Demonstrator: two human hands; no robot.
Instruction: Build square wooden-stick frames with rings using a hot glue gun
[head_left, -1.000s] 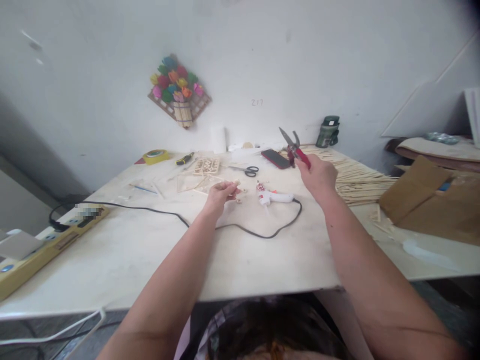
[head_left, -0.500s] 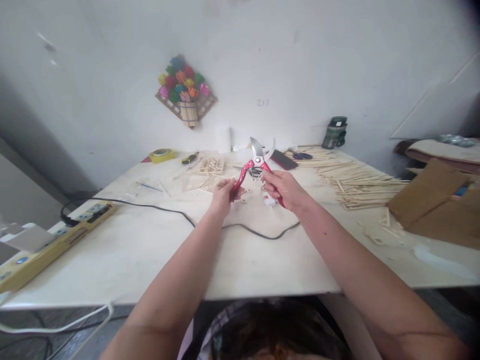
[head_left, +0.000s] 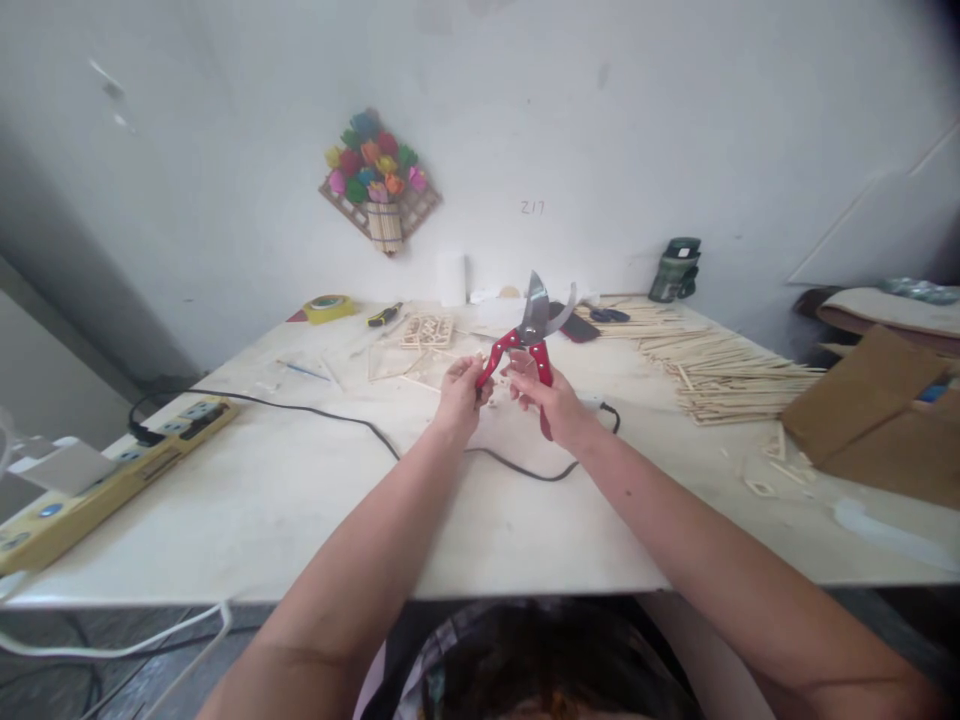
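Both my hands grip a pair of red-handled pruning shears in front of me, blades up and spread apart. My left hand is closed on the left handle. Against the right handle lies my right hand, its thumb and palm around it and its fingers curled inward between the handles. Behind the hands, partly hidden, are a thin wooden stick frame and small pale bits on the table.
A yellow power strip lies at the left, its black cord crossing the table. Thin wooden sticks spread at the right beside a cardboard box. Yellow tape, a cutter and a dark jar stand farther back.
The shears have shifted slightly right and turned a little clockwise, with both hands still on them. My right hand's fingers have loosened from around the handle. The view has shifted slightly.
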